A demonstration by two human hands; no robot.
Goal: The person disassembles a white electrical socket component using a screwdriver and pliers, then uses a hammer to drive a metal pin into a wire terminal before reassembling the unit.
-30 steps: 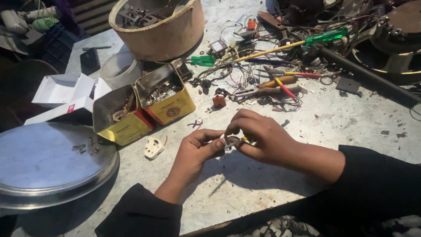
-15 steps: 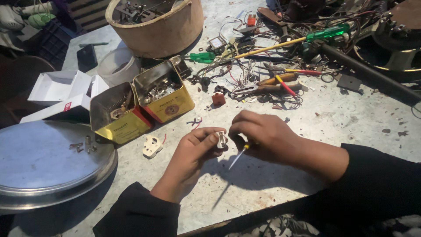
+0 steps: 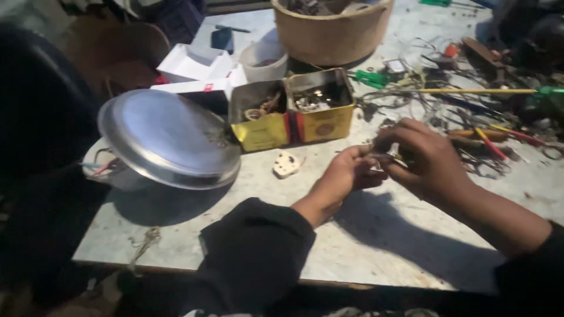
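- Pale, scuffed stone forms the tabletop point(image 3: 376, 246), sunlit where the hands work and shaded at the near edge.
- The left hand point(image 3: 343, 176) is curled, its fingertips pinched around a small metal part point(image 3: 380, 158) held just above the tabletop.
- The right hand point(image 3: 426, 155) meets it from the other side, fingers bent over and closed on the same small part; the view is too blurred to tell what the part is.
- Both forearms wear dark sleeves point(image 3: 255, 246).
- Just beyond the left hand, a white plug point(image 3: 286, 164) lies flat on the tabletop.
- Further beyond it stands an open yellow tin point(image 3: 294, 111) of two compartments with small metal bits inside.
- Well out past the left hand, a round metal lid point(image 3: 167, 138) rests tilted over a white appliance body with loose wires at its side.
- Behind the tin sit an open white cardboard box point(image 3: 197, 67), a small white cup point(image 3: 262, 58) and a large tan bowl point(image 3: 329, 32).
- Beyond the right hand spreads a tangle of wires point(image 3: 464, 126), with a green-handled screwdriver point(image 3: 371, 77) and a long yellow-shafted tool point(image 3: 476, 91) among it.
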